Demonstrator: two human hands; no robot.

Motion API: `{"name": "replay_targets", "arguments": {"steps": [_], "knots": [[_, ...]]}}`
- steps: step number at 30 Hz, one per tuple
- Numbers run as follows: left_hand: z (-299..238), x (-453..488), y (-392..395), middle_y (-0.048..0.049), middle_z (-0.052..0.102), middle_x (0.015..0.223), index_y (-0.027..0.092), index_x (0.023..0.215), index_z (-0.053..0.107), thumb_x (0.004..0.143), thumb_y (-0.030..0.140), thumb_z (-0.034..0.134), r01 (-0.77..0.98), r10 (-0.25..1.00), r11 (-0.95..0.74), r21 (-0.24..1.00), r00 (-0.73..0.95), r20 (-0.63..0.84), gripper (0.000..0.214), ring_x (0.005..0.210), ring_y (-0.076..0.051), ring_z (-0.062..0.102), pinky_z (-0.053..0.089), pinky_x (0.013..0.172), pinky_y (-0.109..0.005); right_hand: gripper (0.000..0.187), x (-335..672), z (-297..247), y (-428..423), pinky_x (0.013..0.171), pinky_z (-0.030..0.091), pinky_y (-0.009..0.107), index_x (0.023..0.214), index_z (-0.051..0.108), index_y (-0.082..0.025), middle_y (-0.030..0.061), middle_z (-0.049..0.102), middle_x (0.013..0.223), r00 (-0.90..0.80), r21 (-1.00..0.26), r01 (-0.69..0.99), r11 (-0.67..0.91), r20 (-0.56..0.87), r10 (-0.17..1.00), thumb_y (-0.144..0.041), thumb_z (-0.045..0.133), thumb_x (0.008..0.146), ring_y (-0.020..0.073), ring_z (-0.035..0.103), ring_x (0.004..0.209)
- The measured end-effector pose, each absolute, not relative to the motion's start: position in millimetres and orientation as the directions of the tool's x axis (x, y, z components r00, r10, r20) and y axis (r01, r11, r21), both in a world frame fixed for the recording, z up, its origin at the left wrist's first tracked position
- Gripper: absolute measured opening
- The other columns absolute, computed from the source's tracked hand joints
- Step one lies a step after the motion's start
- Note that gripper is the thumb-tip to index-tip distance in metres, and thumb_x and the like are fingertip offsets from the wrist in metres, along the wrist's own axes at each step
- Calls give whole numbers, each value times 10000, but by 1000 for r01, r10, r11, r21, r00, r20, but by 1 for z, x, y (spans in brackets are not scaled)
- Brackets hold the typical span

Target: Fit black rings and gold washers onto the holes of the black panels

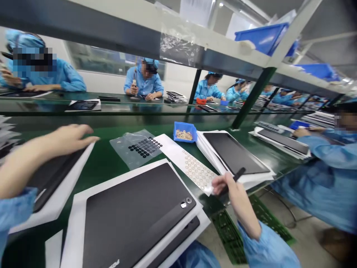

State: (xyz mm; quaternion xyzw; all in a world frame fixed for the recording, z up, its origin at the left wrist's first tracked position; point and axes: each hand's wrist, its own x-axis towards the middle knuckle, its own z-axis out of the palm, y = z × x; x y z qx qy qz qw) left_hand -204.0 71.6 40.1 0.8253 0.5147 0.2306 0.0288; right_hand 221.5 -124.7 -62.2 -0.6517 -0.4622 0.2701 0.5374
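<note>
My left hand (67, 139) is over a dark tablet (52, 175) on a white sheet at the left, its fingers stretched out; whether it touches the tablet is unclear. In my right hand (230, 186) is a slim black pen-like tool (240, 174), its exact kind blurred. The fingertips of that hand are at the near end of a white strip (170, 147) bearing rows of small ring-shaped stickers (195, 167). Between my hands, a black tablet back (131, 208) lies face down on white sheets, with a camera ring (188, 200) at its right corner. Another dark tablet shows beneath it.
A clear plastic sheet (122, 149) with black rings (145, 147) lies behind the middle tablet. Beyond stand a blue bin (185, 132) of small tan pieces and a tablet stack (234, 150). A green post (253, 98) supports the shelf overhead. Co-workers sit opposite and at right.
</note>
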Motion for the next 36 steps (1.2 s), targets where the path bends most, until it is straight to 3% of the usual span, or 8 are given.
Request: {"name": "replay_targets", "arguments": {"steps": [2,5,7,10,15,18,22,36], "knots": [[28,-141,56,-92,651,943,139,940,618,819,566,523,739,772,-632,235,569,285,454,961,-321,608,443,900,-474,656,223,-54,-101,525,459,251,635,629,-156,42,606,539,338,-955,296,35,139,931,-738,393,827,148,573,508],[-1,-53,28,-100,623,1185,178,1053,619,907,447,475,532,565,-824,195,798,210,339,1135,-267,549,392,1009,-383,596,218,-49,-61,589,511,263,588,593,-161,39,616,560,227,-968,225,113,165,960,-730,531,754,157,610,549],[-22,-13,17,-128,574,1289,160,1125,599,916,388,501,437,467,-880,184,866,179,325,1221,-278,493,363,1042,-393,576,214,-51,-38,647,540,281,610,583,-168,41,633,601,227,-971,187,145,187,956,-733,570,717,173,643,609],[-48,9,15,-140,543,1335,159,1185,573,946,344,473,359,390,-914,189,907,162,318,1232,-286,487,368,1030,-419,613,211,-58,-17,607,541,262,618,553,-180,31,613,594,260,-971,178,159,203,944,-769,456,758,162,643,597],[-61,4,20,-123,561,1318,200,1199,585,980,390,396,327,361,-921,213,921,144,346,1203,-322,504,369,997,-498,611,212,-69,-10,397,437,211,618,521,-180,-2,539,503,263,-966,220,136,193,945,-739,381,821,114,532,394],[-60,4,20,-147,540,1340,181,1234,573,977,402,394,335,367,-916,222,922,125,383,1216,-357,484,368,984,-534,536,214,-74,-10,558,539,252,690,543,-176,27,620,639,211,-956,246,162,216,953,-690,465,821,148,631,546],[-61,5,21,-135,534,1349,197,1260,562,975,429,397,339,374,-910,240,920,117,403,1232,-349,471,354,1005,-527,435,217,-79,-10,708,557,300,758,564,-176,32,642,738,157,-934,306,184,240,958,-608,610,779,183,668,696],[-60,3,25,-138,505,1379,192,1286,550,984,441,357,353,377,-909,224,924,73,436,1247,-354,449,351,1016,-523,397,217,-80,-14,602,579,317,828,542,-182,44,664,677,235,-922,357,153,247,940,-565,630,775,207,694,604]]}}
